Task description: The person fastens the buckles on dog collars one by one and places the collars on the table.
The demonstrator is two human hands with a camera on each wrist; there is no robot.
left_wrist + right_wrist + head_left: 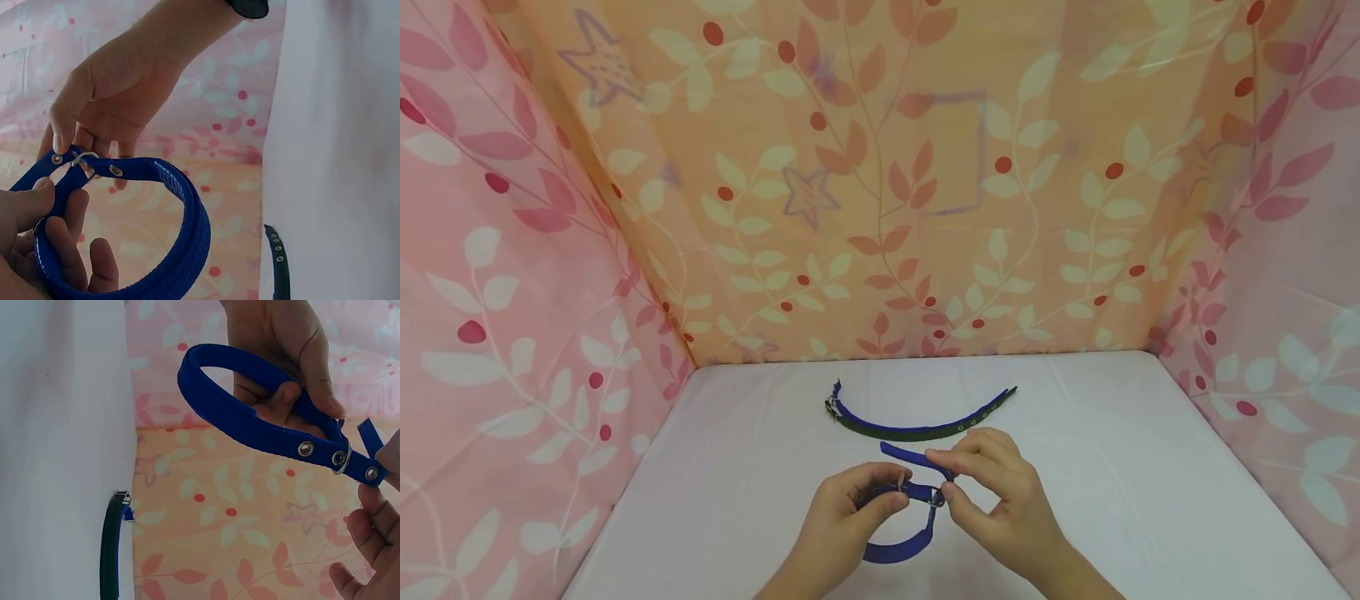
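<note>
A blue pet collar (898,552) with metal eyelets is bent into a loop between the two hands, above the table. My left hand (850,517) pinches the strap near the buckle between thumb and fingers. With thumb and fingertips, my right hand (1011,500) pinches the strap beside a metal ring (343,459), which the eyeleted end passes through. The strap's tip (898,452) points back to the left beyond the right fingers. In the left wrist view, the closed loop (197,231) hangs below the ring, with the left fingers (65,244) at its left side.
Behind the hands, a second collar (910,433), dark green outside and blue inside, lies curved on the white table (737,467). Its buckle end is at the left, its eyelets toward the right. Patterned leaf curtains (880,208) enclose the table's back and sides.
</note>
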